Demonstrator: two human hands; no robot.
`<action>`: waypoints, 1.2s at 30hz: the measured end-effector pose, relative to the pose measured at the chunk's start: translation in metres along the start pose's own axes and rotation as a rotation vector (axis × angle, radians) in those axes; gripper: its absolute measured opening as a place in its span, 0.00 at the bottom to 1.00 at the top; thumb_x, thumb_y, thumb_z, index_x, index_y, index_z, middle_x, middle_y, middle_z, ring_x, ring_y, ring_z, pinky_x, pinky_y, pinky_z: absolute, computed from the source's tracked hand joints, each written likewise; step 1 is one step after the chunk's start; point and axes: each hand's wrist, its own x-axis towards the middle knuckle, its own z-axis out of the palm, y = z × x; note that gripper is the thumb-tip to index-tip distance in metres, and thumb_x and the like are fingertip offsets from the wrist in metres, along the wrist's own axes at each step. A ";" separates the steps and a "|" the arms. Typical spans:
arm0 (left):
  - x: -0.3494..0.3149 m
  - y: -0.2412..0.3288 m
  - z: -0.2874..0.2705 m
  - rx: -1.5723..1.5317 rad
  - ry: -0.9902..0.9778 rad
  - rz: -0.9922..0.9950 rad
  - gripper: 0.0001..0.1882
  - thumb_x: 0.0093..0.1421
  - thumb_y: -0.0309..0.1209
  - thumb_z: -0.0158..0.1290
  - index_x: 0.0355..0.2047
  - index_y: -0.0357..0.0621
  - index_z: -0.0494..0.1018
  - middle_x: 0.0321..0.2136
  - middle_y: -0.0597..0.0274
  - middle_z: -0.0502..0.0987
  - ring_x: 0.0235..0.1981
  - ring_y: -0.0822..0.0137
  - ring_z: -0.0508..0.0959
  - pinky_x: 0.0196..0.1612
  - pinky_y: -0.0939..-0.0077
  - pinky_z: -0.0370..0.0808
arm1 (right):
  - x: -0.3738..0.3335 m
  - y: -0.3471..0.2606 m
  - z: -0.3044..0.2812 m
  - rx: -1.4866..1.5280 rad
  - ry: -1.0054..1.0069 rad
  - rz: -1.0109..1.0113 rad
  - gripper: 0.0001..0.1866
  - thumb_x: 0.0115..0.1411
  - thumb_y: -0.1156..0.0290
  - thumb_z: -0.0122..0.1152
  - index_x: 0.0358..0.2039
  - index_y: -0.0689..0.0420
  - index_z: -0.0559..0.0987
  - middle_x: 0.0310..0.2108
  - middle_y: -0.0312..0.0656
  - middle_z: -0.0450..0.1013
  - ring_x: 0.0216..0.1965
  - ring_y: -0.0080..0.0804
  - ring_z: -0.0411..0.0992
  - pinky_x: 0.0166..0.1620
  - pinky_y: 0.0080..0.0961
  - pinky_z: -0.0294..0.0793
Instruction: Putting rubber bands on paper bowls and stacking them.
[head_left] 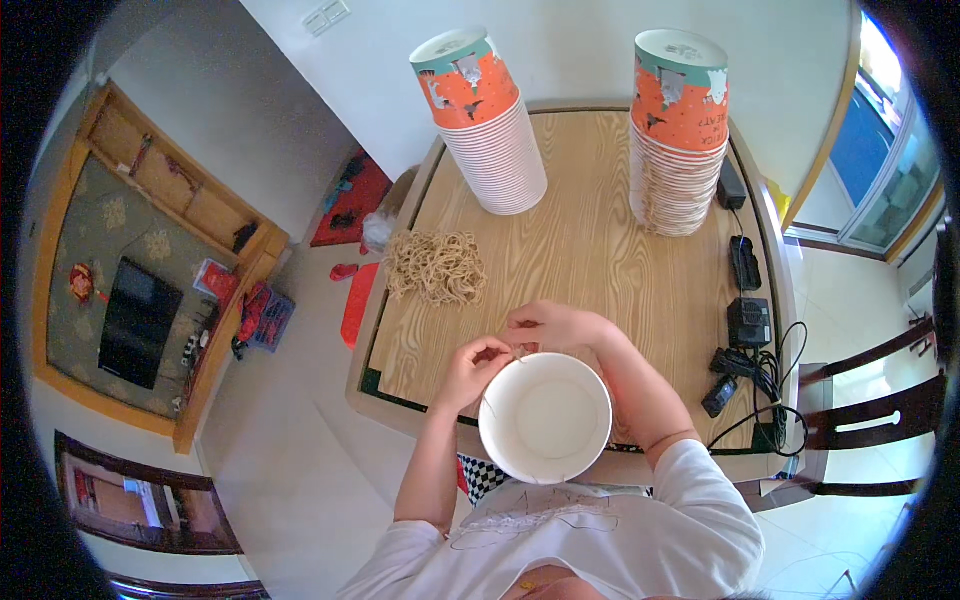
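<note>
A white paper bucket [545, 425] stands with its mouth toward me at the table's near edge, close against my shirt. At its far left rim, my left hand [474, 372] is closed, fingertips pinched together. Just beyond the rim, my right hand [550, 326] curls inward, its fingers closed near the left fingertips. A short bit of thin tan cord [518, 350] shows between the two hands; most of it is hidden by fingers. Farther left on the table lies a loose heap of beige cords [436, 268].
Two tall stacks of upside-down orange-and-teal paper buckets stand at the back, a left stack [490, 130] and a right stack [680, 130] with cords hanging along its side. Black adapters [748, 322] and tangled cables [768, 375] lie along the right edge. A dark wooden chair [880, 410] stands beyond.
</note>
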 end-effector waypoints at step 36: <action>-0.005 0.009 0.000 -0.581 0.280 -0.360 0.08 0.54 0.24 0.54 0.34 0.33 0.75 0.29 0.60 0.78 0.28 0.73 0.76 0.33 0.82 0.74 | -0.019 -0.026 0.012 -0.465 0.339 -0.271 0.05 0.49 0.72 0.58 0.27 0.58 0.75 0.28 0.43 0.73 0.31 0.43 0.72 0.33 0.34 0.71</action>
